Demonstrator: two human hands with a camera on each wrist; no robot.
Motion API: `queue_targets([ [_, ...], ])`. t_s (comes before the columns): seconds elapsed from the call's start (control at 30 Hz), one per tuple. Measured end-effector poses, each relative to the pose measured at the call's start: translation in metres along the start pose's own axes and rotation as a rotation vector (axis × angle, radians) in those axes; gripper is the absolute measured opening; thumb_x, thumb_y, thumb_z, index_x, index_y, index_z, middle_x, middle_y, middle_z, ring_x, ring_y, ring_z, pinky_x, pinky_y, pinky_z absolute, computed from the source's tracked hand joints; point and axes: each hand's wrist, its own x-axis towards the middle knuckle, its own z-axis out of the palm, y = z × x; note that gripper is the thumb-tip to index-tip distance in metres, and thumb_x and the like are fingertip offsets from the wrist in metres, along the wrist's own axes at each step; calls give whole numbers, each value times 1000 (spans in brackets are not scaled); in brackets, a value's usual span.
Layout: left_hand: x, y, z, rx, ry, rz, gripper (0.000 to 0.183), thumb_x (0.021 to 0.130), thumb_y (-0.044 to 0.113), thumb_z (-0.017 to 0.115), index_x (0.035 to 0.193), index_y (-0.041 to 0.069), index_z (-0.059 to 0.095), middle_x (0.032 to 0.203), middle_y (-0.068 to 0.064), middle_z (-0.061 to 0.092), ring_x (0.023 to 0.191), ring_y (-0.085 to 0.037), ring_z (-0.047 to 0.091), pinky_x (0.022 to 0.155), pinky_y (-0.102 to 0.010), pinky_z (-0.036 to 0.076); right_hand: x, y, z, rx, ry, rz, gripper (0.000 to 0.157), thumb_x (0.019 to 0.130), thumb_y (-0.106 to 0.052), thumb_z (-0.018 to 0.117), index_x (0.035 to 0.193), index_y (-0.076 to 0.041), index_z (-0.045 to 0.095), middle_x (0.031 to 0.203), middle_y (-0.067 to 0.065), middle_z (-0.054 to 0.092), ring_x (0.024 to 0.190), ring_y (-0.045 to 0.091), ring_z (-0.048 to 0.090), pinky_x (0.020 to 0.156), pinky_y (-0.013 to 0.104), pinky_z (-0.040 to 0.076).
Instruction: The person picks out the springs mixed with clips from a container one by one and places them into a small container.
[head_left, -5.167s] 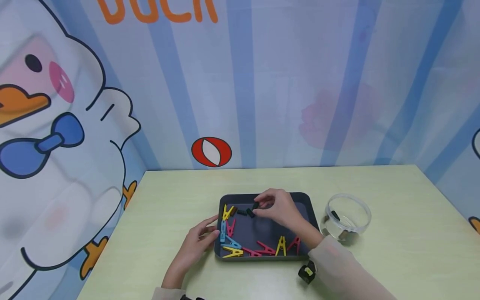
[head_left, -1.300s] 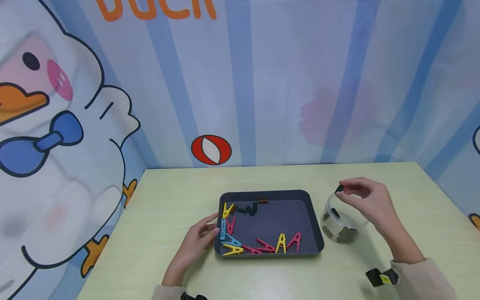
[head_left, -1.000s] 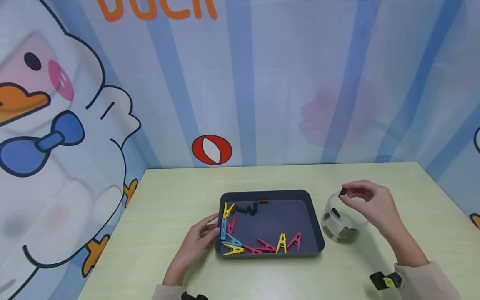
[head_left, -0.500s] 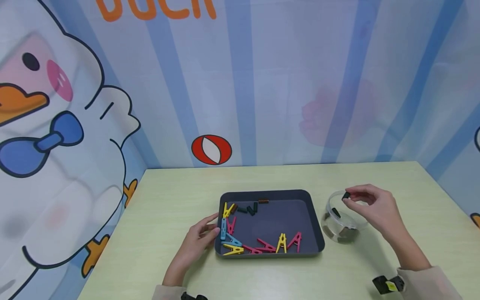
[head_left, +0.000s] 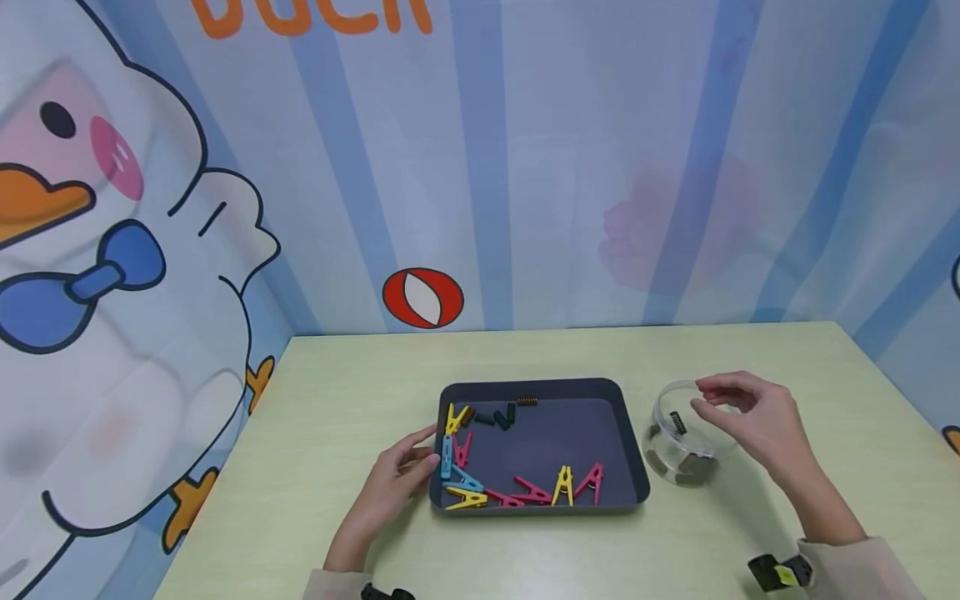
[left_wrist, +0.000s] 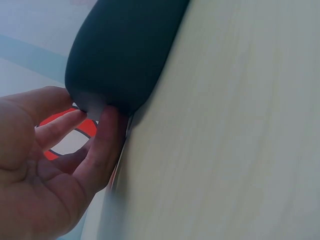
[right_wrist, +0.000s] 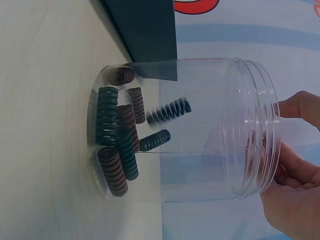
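My left hand (head_left: 401, 475) grips the left edge of a dark grey tray (head_left: 570, 450); the left wrist view shows thumb and fingers at the tray's end (left_wrist: 120, 55). My right hand (head_left: 757, 417) is over the mouth of a clear jar (head_left: 656, 454), thumb and fingers parted with nothing between them. Inside the jar a dark green compression spring (right_wrist: 170, 111) hangs in mid-fall, slightly blurred. Beneath it lie several green and brown springs (right_wrist: 112, 172). In the tray, more green springs (head_left: 501, 421) and brown springs (head_left: 527, 402) lie along the far side.
Pink, yellow and blue clothespins line the tray's left and near sides, among them a yellow clothespin (head_left: 562, 483) and a blue clothespin (head_left: 447, 457). The pale table (head_left: 360, 375) ends at a printed duck backdrop (head_left: 555, 167).
My right hand has gone from the tray to the jar with a green spring, lowered slightly and let go; the spring drops inside. My left hand has stayed at the tray.
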Motion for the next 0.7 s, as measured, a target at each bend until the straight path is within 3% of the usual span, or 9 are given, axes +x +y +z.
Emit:
queue_targets([
  [0.27,2,-4,1,6,14,-9,48,99,9,61,146,9,51,127,-18,61,111,-33,63,88,-43,57,1,-1,1,16,1,-19,32,90,-14,75,116,3,68,96,2,69,82,-5,63,73,8,47],
  [0.5,0,1,-1,1,-15,4,48,100,13,62,146,12,51,128,-18,61,111,-31,64,86,-40,57,3,-5,3,34,6,-19,31,90,-12,75,115,4,69,94,-12,67,82,-5,63,73,8,48],
  [0.7,-1,1,-2,3,-31,3,48,101,16,61,147,14,50,130,-18,60,112,-31,63,86,-38,57,5,-12,4,42,2,-21,31,90,-13,75,115,4,69,99,2,70,83,-6,63,75,8,47],
])
